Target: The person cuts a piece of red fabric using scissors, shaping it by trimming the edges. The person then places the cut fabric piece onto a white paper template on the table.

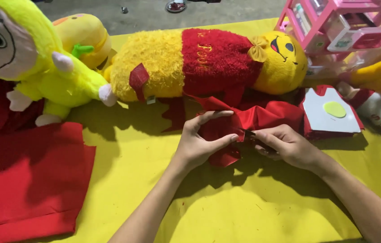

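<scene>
My left hand (201, 141) pinches a piece of red fabric (240, 123) between thumb and fingers, just in front of a long yellow plush toy with a red middle (208, 60). My right hand (287, 146) grips the same red fabric from the right; a dark thin object, perhaps scissors, shows between its fingers but I cannot tell what it is. The fabric bunches up between both hands and trails back toward the plush toy.
A yellow cloth (226, 211) covers the work surface. A flat red fabric sheet (24, 180) lies at the left, below a yellow-green plush doll (42, 58). A white card with a green disc (332, 114) rests on red fabric at right, below a pink shelf (338, 22).
</scene>
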